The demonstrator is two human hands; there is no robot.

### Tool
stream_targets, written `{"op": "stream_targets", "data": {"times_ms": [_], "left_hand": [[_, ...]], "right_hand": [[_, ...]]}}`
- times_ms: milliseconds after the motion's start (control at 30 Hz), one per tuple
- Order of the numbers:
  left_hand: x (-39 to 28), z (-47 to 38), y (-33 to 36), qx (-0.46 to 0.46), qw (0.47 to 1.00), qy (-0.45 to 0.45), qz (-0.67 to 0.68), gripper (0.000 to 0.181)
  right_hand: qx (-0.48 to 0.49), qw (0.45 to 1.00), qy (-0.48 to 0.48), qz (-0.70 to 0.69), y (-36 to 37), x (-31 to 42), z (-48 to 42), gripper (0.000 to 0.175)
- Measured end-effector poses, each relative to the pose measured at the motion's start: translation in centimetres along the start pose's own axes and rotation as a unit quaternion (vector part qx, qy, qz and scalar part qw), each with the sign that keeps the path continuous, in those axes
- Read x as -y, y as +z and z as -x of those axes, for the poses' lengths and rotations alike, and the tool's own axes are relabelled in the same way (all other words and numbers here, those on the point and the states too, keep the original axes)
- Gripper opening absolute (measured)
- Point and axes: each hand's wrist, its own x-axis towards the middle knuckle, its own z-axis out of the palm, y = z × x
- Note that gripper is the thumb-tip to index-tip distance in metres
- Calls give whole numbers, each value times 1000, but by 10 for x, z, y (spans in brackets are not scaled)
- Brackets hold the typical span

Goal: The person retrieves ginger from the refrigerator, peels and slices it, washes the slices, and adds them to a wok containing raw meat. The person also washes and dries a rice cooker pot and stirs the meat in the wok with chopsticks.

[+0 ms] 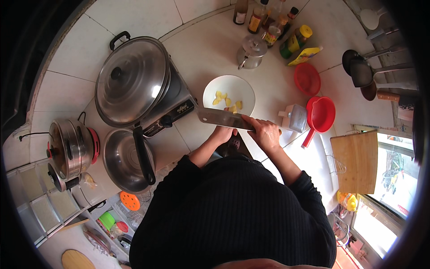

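Observation:
My right hand (265, 132) grips the handle of a wide steel cleaver (221, 118). Its blade lies crosswise over the near side of a white bowl (209, 88). Behind and below the blade is my left hand (223, 133), partly hidden by the steel, with a fingertip showing past the blade's far edge. Beside that fingertip is a pale yellow piece (232, 109); whether my left fingers hold it cannot be made out. Several yellow slices, apparently ginger (228, 101), lie scattered inside the bowl.
Left stand a lidded wok (134, 80) on a portable stove (176, 112), a steel pan (122, 161) and an electric pot (72, 148). Beyond the bowl are a metal pot (252, 53) and several bottles (257, 20). Right are a red ladle (320, 114), a plastic container (295, 117) and a wooden board (356, 161).

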Motion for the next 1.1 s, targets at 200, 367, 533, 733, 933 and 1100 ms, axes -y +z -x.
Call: {"op": "stream_targets", "data": {"times_ms": [200, 367, 533, 733, 933, 1100], "left_hand": [[-21, 16, -3, -11, 992, 5, -125, 18], [-57, 39, 2, 156, 974, -68, -153, 28], [-82, 37, 32, 247, 959, -61, -124, 29], [-59, 14, 25, 58, 980, -146, -126, 34], [-4, -91, 95, 117, 961, -186, -166, 40], [40, -215, 188, 128, 966, -107, -195, 49]], "right_hand": [[120, 981, 136, 73, 10, -36, -9, 31], [90, 984, 108, 108, 11, -36, -2, 34], [55, 979, 152, 122, -9, -35, 27, 42], [-169, 896, 394, -115, -63, -61, 94, 45], [-381, 826, 394, -132, -90, -107, 186, 54], [-440, 811, 380, -60, -116, -120, 227, 56]]}}
